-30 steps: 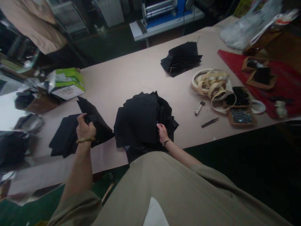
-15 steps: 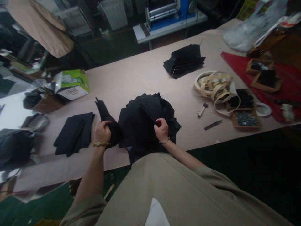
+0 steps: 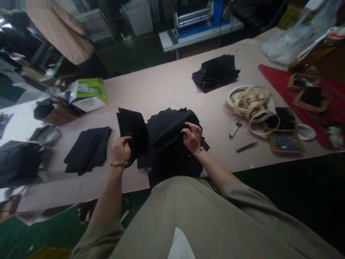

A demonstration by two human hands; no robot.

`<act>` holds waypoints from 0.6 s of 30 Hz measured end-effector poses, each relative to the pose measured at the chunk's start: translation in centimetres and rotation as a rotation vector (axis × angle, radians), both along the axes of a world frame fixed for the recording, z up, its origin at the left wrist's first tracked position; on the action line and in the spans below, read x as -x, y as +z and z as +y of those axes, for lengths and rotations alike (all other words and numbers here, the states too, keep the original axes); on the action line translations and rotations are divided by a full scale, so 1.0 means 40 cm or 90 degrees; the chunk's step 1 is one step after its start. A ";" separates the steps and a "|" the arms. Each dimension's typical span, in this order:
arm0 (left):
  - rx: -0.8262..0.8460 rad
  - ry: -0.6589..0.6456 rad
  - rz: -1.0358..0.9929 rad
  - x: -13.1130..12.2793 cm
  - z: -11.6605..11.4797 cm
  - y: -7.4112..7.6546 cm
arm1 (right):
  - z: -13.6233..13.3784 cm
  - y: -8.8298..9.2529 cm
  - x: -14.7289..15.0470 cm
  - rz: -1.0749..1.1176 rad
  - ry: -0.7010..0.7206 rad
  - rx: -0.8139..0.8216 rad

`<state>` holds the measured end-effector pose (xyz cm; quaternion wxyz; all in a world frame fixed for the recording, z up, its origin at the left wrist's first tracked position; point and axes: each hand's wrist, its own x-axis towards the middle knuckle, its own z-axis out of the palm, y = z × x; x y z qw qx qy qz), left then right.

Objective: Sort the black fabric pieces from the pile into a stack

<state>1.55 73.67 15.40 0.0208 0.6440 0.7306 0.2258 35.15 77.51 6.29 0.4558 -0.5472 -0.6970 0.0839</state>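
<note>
Black sheets (image 3: 136, 124), both hands (image 3: 120, 149) (image 3: 192, 138) on them, pale table (image 3: 151, 84)

Bench (image 3: 161, 84): is catching soft, muted light
Black sheets (image 3: 169, 154): are losing detail
Metal rollers (image 3: 193, 19): are glinting
Right-hand floor (image 3: 293, 180): is sinking into shadow
Dark bag (image 3: 20, 162): is blurring, stretching near left edge

Matt and smooth, the black sheets (image 3: 172, 158) piled at the frame's centre could be cloth or thin synthetic leather, the dim view being too soft to settle it, and the tabletop (image 3: 156, 86) has a flat, dull finish. Rollers (image 3: 194, 19) at top centre are shiny metal; the bag (image 3: 283, 46) at upper right is crinkled, translucent plastic, the shirt (image 3: 205, 216) at the bottom matt cloth.
</note>
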 end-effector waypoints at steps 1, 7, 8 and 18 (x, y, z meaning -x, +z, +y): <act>0.009 0.000 -0.006 -0.005 -0.006 -0.007 | -0.012 -0.038 -0.004 0.027 -0.064 0.053; 0.041 0.014 -0.045 -0.019 -0.026 -0.033 | -0.082 -0.205 0.041 0.468 -0.246 0.449; 0.045 0.017 -0.053 -0.020 -0.027 -0.036 | -0.084 -0.214 0.064 0.543 -0.227 0.524; 0.051 0.035 -0.104 -0.024 -0.056 -0.077 | 0.056 -0.206 0.230 0.492 -0.357 0.563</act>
